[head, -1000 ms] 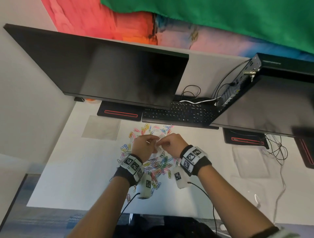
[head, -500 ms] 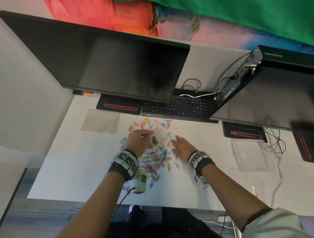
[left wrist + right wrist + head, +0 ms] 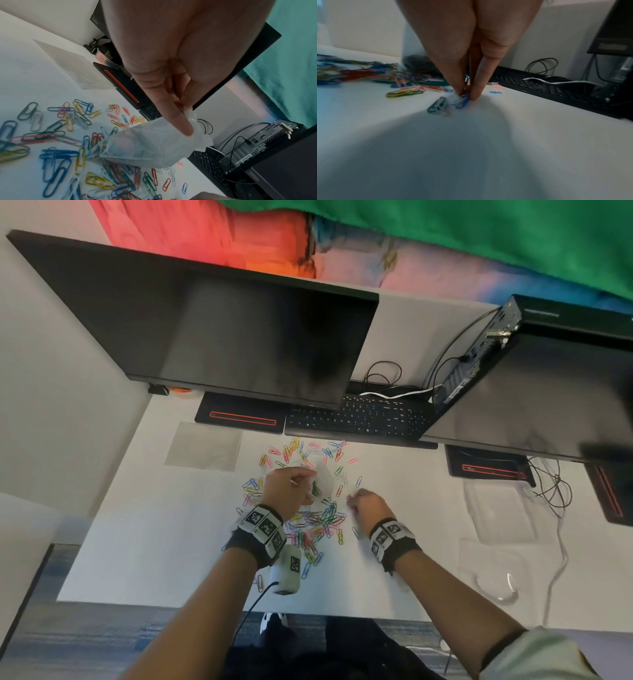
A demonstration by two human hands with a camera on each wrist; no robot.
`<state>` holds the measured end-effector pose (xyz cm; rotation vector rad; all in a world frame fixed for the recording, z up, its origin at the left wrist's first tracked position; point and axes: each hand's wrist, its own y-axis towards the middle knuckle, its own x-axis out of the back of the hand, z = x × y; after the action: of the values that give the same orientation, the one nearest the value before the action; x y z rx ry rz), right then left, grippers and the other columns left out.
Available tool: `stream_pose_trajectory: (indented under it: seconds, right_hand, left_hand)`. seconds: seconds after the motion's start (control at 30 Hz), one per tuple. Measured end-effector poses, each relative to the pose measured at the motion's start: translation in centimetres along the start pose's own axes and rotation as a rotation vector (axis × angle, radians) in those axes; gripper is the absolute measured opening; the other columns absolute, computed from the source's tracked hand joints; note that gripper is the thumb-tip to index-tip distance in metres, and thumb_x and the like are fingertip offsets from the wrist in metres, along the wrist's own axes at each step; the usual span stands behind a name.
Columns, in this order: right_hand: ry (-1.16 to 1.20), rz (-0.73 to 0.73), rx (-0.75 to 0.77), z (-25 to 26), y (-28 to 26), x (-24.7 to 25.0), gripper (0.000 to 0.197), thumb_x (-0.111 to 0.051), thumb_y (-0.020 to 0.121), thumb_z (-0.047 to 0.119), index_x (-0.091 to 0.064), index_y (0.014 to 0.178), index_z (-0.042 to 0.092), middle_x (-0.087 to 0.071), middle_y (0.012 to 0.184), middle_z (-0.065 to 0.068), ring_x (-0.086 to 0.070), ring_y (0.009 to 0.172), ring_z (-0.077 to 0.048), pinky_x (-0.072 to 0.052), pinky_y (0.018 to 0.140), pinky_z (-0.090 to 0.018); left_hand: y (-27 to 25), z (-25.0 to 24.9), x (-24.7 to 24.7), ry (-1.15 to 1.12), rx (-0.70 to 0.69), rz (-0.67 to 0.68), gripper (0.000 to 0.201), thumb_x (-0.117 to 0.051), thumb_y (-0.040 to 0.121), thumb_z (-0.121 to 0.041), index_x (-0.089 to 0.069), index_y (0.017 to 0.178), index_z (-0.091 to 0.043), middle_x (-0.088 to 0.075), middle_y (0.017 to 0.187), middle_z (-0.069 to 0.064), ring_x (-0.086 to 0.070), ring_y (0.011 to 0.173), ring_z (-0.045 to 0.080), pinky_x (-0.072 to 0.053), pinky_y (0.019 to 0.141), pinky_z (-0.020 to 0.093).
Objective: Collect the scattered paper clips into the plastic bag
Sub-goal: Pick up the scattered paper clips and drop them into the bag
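Coloured paper clips (image 3: pixel 318 518) lie scattered over the white desk (image 3: pixel 171 525). My left hand (image 3: pixel 291 487) pinches the top of a small clear plastic bag (image 3: pixel 323 482), which hangs above the pile with a few clips inside. In the left wrist view the thumb presses the plastic bag (image 3: pixel 154 146) against the fingers, with paper clips (image 3: pixel 56 135) below. My right hand (image 3: pixel 364 501) is down on the desk at the pile's right edge. In the right wrist view its fingertips (image 3: pixel 475 94) pinch a small bunch of paper clips (image 3: pixel 453 102), blue, white and green, against the desk.
A black keyboard (image 3: pixel 359 419) lies just beyond the clips, under a large monitor (image 3: pixel 222 330). A grey pad (image 3: pixel 203 446) lies at the back left. A second monitor (image 3: pixel 548 392), a small computer (image 3: pixel 479 350) and cables (image 3: pixel 548 491) are at the right.
My hands were together at the bag a second ago. The right hand has since left the bag, dropped to the desk on the right and closed its fingers on a few clips.
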<state>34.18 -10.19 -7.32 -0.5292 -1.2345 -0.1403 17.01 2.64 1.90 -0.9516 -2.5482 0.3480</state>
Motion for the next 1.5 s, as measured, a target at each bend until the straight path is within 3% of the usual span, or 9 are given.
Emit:
stream_pose_trajectory:
  seconds: [0.17,0.37,0.63,0.77,0.97,1.07,1.2,1.37,1.5]
  right_hand:
    - [0.995,0.011,-0.507,-0.9,0.3,3.5,0.017,-0.079,0.076,0.012,-0.077,0.093,0.015,-0.076,0.091,-0.002,-0.073,0.082,-0.014,-0.056,0.081,-0.021]
    - [1.783,0.112,-0.343,2.1,-0.8,8.9,0.027,-0.064,0.084,-0.005,-0.065,0.111,-0.005,-0.070,0.108,-0.020,-0.070,0.098,-0.025,-0.057,0.082,-0.026]
    - [0.874,-0.090,-0.256,6.4,-0.2,7.2,0.023,-0.060,0.085,0.010,-0.075,0.101,0.011,-0.075,0.093,-0.008,-0.071,0.081,-0.018,-0.058,0.078,-0.027]
    - [0.455,0.107,0.003,6.4,-0.7,8.9,0.030,-0.047,0.090,0.009,-0.073,0.106,0.012,-0.071,0.103,-0.009,-0.066,0.094,-0.023,-0.051,0.078,-0.026]
    - [0.866,-0.040,-0.139,1.6,-1.9,9.9,0.028,-0.062,0.090,0.012,-0.066,0.117,0.022,-0.069,0.116,-0.002,-0.067,0.094,-0.008,-0.057,0.080,-0.021]
    - [0.770,0.133,-0.477,-1.8,-3.9,6.9,0.080,-0.083,0.071,0.027,-0.041,0.140,0.025,-0.063,0.115,-0.004,-0.068,0.088,-0.018,-0.058,0.072,-0.027]
    - [0.519,0.272,-0.521,-2.4,-4.8,0.6,0.137,-0.092,0.049,0.035,-0.002,0.152,0.026,-0.043,0.143,-0.013,-0.046,0.129,-0.030,-0.044,0.104,-0.042]
    - [0.533,-0.024,-0.517,-0.8,-0.2,-0.8,0.094,-0.087,0.060,0.030,-0.039,0.138,0.012,-0.059,0.111,-0.015,-0.059,0.104,-0.030,-0.052,0.085,-0.035]
    - [0.442,-0.084,-0.515,-0.5,3.9,1.7,0.063,-0.082,0.071,0.023,-0.052,0.123,0.003,-0.048,0.119,-0.019,-0.057,0.103,-0.031,-0.047,0.081,-0.026]
  left_hand:
    - [0.3,0.1,-0.2,-0.007,0.019,0.003,0.021,-0.057,0.096,-0.007,-0.073,0.109,-0.010,-0.072,0.098,0.012,-0.074,0.072,0.021,-0.064,0.073,0.040]
    - [0.4,0.0,-1.1,-0.007,0.031,0.007,0.024,-0.054,0.096,-0.002,-0.072,0.110,-0.008,-0.073,0.088,0.010,-0.073,0.073,0.026,-0.064,0.072,0.035]
    - [0.6,0.6,-2.2,0.027,0.000,-0.005,0.023,-0.054,0.096,-0.002,-0.075,0.098,-0.013,-0.074,0.081,0.008,-0.075,0.068,0.027,-0.064,0.069,0.040]
    - [0.8,0.2,-2.3,0.035,-0.005,0.006,0.021,-0.055,0.096,-0.003,-0.075,0.101,-0.010,-0.074,0.082,0.007,-0.075,0.067,0.024,-0.064,0.069,0.040]
    - [1.1,0.0,-0.7,0.038,-0.027,-0.029,0.022,-0.054,0.097,-0.007,-0.072,0.109,-0.010,-0.075,0.089,0.010,-0.075,0.072,0.024,-0.063,0.075,0.038]
    - [1.7,0.0,0.3,0.040,-0.032,-0.052,0.023,-0.053,0.098,-0.008,-0.073,0.109,-0.010,-0.076,0.087,0.009,-0.076,0.069,0.022,-0.063,0.076,0.036]
    - [1.8,-0.4,1.0,0.006,-0.015,-0.066,0.023,-0.054,0.097,-0.006,-0.073,0.109,-0.011,-0.074,0.088,0.006,-0.075,0.069,0.022,-0.063,0.076,0.037]
    - [2.0,-0.7,1.4,-0.014,0.012,-0.058,0.022,-0.056,0.096,-0.005,-0.073,0.109,-0.007,-0.073,0.084,0.006,-0.075,0.070,0.022,-0.064,0.073,0.038]
    - [2.4,-0.3,1.4,0.009,0.019,-0.058,0.021,-0.057,0.096,-0.004,-0.073,0.108,-0.009,-0.074,0.087,0.009,-0.075,0.072,0.024,-0.064,0.073,0.040]
